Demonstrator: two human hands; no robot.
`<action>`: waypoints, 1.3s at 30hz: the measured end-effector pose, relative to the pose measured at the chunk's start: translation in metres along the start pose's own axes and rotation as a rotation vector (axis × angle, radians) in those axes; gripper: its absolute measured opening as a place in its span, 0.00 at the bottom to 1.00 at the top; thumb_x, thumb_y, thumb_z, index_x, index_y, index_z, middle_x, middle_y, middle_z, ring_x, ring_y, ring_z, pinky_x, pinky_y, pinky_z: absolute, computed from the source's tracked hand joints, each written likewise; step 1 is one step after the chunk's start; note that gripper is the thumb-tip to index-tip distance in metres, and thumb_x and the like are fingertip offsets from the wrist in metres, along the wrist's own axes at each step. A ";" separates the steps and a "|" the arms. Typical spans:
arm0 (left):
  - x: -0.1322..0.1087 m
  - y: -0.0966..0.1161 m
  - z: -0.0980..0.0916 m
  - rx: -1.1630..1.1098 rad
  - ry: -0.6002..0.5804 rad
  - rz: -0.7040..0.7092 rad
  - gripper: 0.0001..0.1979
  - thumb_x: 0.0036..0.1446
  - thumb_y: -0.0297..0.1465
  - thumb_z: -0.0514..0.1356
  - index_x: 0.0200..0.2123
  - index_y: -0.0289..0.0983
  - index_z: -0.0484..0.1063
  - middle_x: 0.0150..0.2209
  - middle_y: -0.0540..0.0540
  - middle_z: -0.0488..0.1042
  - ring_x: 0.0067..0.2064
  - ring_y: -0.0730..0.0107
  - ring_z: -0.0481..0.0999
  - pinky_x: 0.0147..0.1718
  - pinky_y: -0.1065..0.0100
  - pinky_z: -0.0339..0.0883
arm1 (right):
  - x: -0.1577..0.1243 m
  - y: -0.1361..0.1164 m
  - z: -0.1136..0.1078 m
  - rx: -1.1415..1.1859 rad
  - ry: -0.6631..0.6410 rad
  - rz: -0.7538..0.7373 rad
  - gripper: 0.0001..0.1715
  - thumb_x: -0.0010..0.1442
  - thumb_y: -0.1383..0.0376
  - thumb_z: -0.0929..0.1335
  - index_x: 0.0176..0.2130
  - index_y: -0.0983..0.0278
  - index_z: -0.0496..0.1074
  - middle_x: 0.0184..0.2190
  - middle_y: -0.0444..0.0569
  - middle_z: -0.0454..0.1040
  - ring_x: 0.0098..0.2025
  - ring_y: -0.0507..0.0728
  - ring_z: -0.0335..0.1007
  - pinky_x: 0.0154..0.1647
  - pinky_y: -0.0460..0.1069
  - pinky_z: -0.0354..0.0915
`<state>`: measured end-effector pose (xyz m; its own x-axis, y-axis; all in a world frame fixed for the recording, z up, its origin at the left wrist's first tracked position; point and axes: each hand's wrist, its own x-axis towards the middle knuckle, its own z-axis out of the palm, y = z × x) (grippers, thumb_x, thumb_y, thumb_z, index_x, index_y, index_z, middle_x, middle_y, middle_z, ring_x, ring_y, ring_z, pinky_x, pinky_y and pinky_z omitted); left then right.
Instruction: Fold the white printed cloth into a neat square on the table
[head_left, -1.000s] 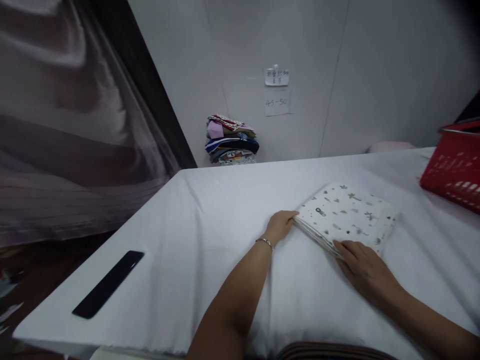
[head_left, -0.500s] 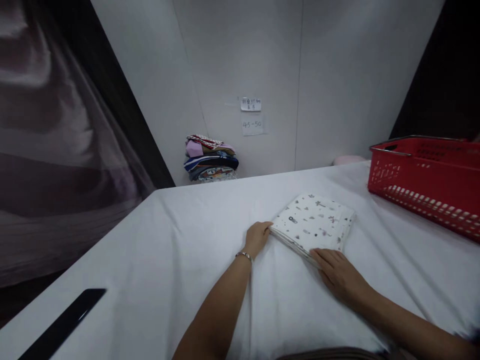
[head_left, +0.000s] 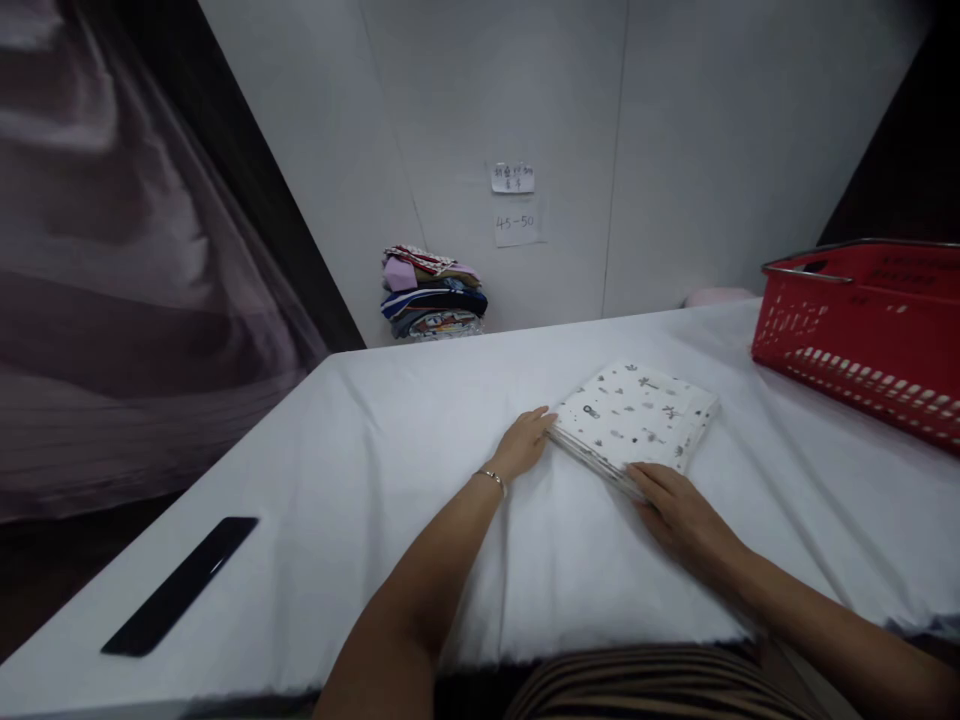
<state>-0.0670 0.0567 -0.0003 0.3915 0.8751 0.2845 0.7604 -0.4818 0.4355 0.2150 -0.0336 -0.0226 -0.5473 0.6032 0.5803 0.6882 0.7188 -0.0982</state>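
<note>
A folded white cloth with small dark prints (head_left: 634, 417) lies on the white-covered table (head_left: 420, 420). My left hand (head_left: 523, 443) rests against the cloth's left corner, fingers stretched out flat, a thin bracelet on the wrist. At the cloth's near edge my right hand (head_left: 675, 505) lies flat with its fingers extended, the fingertips touching the folded layers. Neither hand grips the cloth.
A red plastic basket (head_left: 862, 335) stands at the table's right. A dark flat phone-like object (head_left: 180, 585) lies near the left front edge. A stack of folded colourful clothes (head_left: 431, 295) sits against the wall behind the table, under two paper notes (head_left: 514, 200). A curtain hangs at left.
The view has shifted, first right and then slightly back. Both hands stay at the folded cloth's edges; my left fingers look a little more stretched out than before.
</note>
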 end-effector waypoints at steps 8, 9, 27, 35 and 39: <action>0.011 -0.005 0.016 0.047 0.053 0.141 0.15 0.59 0.25 0.52 0.48 0.41 0.70 0.51 0.47 0.70 0.53 0.68 0.66 0.52 0.62 0.62 | 0.008 -0.001 0.000 -0.162 -0.114 0.078 0.16 0.62 0.65 0.60 0.47 0.67 0.69 0.40 0.57 0.72 0.41 0.61 0.66 0.38 0.55 0.62; 0.012 -0.006 0.019 0.049 0.063 0.126 0.15 0.59 0.25 0.52 0.47 0.40 0.71 0.50 0.47 0.71 0.52 0.68 0.67 0.51 0.63 0.63 | 0.009 -0.001 0.000 -0.170 -0.125 0.067 0.16 0.62 0.65 0.59 0.46 0.67 0.70 0.40 0.57 0.72 0.40 0.60 0.66 0.38 0.54 0.62; 0.009 0.019 0.023 0.161 0.076 0.255 0.15 0.57 0.21 0.53 0.43 0.40 0.73 0.43 0.46 0.74 0.47 0.66 0.70 0.48 0.60 0.62 | 0.008 -0.009 0.000 -0.184 -0.119 0.058 0.18 0.59 0.73 0.60 0.49 0.67 0.67 0.39 0.55 0.72 0.40 0.59 0.65 0.38 0.54 0.62; 0.004 0.047 0.021 0.017 0.178 0.247 0.20 0.51 0.17 0.52 0.44 0.38 0.71 0.47 0.45 0.72 0.50 0.65 0.68 0.52 0.59 0.61 | -0.002 -0.015 -0.003 -0.141 -0.020 0.036 0.22 0.59 0.74 0.58 0.51 0.65 0.65 0.42 0.54 0.72 0.42 0.58 0.66 0.43 0.54 0.65; -0.005 0.070 0.029 -0.003 0.105 0.379 0.19 0.54 0.19 0.50 0.46 0.38 0.69 0.50 0.44 0.70 0.53 0.64 0.65 0.55 0.55 0.57 | -0.003 -0.014 -0.015 -0.046 -0.002 -0.015 0.23 0.58 0.72 0.59 0.54 0.66 0.63 0.46 0.56 0.71 0.45 0.59 0.67 0.45 0.55 0.66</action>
<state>-0.0008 0.0203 0.0034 0.5886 0.6260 0.5116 0.5706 -0.7699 0.2856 0.2139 -0.0508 -0.0113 -0.5588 0.5927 0.5801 0.7010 0.7113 -0.0516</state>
